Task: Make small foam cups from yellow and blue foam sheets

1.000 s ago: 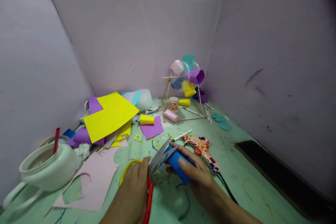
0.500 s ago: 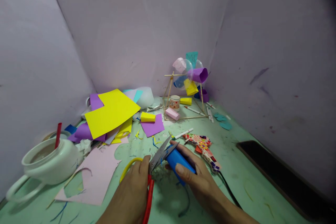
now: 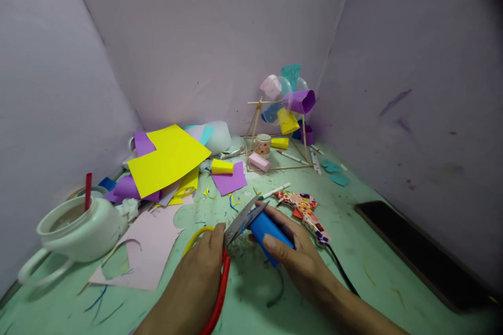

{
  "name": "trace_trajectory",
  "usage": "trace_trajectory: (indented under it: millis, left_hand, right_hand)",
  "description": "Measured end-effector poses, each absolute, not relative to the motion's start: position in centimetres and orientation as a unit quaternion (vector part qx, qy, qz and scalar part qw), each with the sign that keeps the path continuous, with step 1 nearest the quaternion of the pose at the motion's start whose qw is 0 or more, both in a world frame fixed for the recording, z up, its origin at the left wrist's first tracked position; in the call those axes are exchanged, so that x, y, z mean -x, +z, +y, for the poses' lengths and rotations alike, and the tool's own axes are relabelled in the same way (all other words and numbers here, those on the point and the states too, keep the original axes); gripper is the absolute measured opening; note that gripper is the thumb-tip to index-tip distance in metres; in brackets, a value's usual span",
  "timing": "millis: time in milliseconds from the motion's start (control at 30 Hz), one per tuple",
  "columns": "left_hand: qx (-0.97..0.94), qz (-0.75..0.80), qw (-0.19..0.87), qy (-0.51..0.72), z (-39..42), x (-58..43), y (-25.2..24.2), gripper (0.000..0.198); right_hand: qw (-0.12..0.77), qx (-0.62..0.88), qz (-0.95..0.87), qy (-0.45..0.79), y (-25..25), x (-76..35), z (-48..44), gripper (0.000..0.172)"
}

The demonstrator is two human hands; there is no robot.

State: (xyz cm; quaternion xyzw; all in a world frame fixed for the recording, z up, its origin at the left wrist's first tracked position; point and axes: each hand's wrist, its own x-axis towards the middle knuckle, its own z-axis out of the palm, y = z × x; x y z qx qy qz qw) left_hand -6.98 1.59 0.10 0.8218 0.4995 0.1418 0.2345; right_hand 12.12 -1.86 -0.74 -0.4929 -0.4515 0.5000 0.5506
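Note:
My left hand point(image 3: 196, 275) is closed round the red and yellow handles of a pair of scissors point(image 3: 240, 223). The blades point up and to the right, a little apart, at the far end of a rolled blue paper tube point(image 3: 271, 233). That tube is gripped in my right hand point(image 3: 294, 251), thumb on top and fingers behind it. A small blue paper shred seems to hang by the blades. Just beyond my right hand lies a flower-patterned glue gun point(image 3: 302, 209) with a black cord.
A stick frame point(image 3: 253, 123) carrying clear discs and coloured paper cups stands at the back right. Coloured paper sheets point(image 3: 168, 159) are heaped at the left, near a white teapot-like pot point(image 3: 84, 235). A dark phone-like slab point(image 3: 416, 251) lies at the right, and markers point(image 3: 291, 157) are scattered about.
The view has tilted slightly, so the background sits a little higher. Between the frames the scissor blades have closed somewhat at the tube's end; both hands keep their holds.

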Motion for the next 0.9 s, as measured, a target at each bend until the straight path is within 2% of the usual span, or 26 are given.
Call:
trace_trajectory:
  millis: [133, 267, 900]
  left_hand:
    - [-0.833, 0.504, 0.204, 0.098, 1.62, 7.07, 0.01, 0.055]
    - [-0.848, 0.495, 0.178, 0.058, 1.55, 6.94, 0.08, 0.059]
    - [-0.839, 0.511, 0.185, 0.040, 1.42, 6.74, 0.80, 0.054]
  right_hand:
    - [0.553, 0.491, -0.461, 0.490, -0.91, -12.18, -1.73, 0.072]
    - [0.548, 0.499, -0.468, 0.482, -0.87, -12.17, -1.76, 0.075]
    - [0.529, 0.516, -0.493, 0.459, -0.25, -12.12, -1.79, 0.082]
